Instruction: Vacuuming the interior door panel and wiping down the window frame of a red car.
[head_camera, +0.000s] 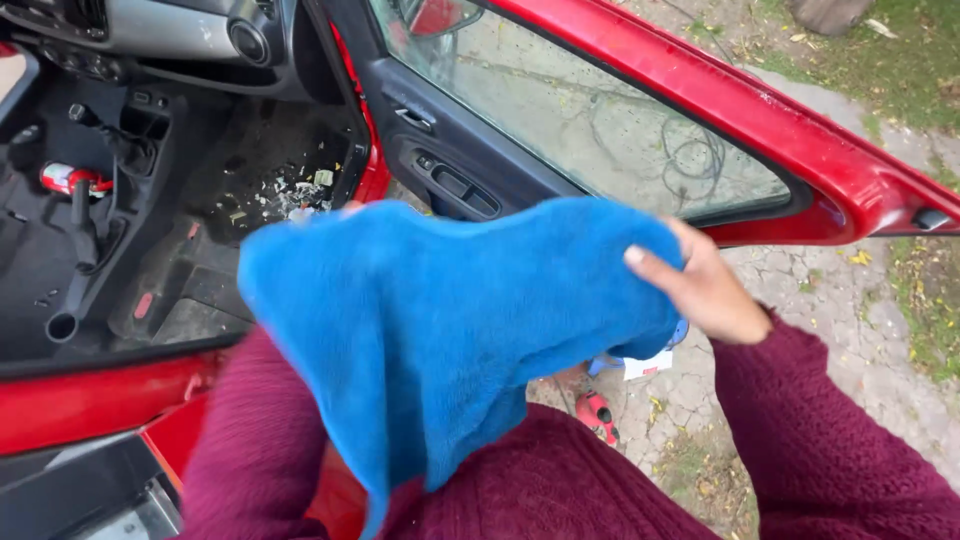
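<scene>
Now, looking down from the head camera, our right hand at three o'clock pinches the blue cloth in closed fingers, and it hangs mid-picture. Our left hand is hidden under it, so we cannot tell its grip; we should spread the cloth flat before wiping the open red car door.

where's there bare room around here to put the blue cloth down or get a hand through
The paving right of the open red door lies mostly bare. The car floor has bare mat near the sill, but scraps litter its far end. Around the gear stick it is crowded. The blue cloth hangs from the right hand; the left hand is hidden behind it.
</scene>
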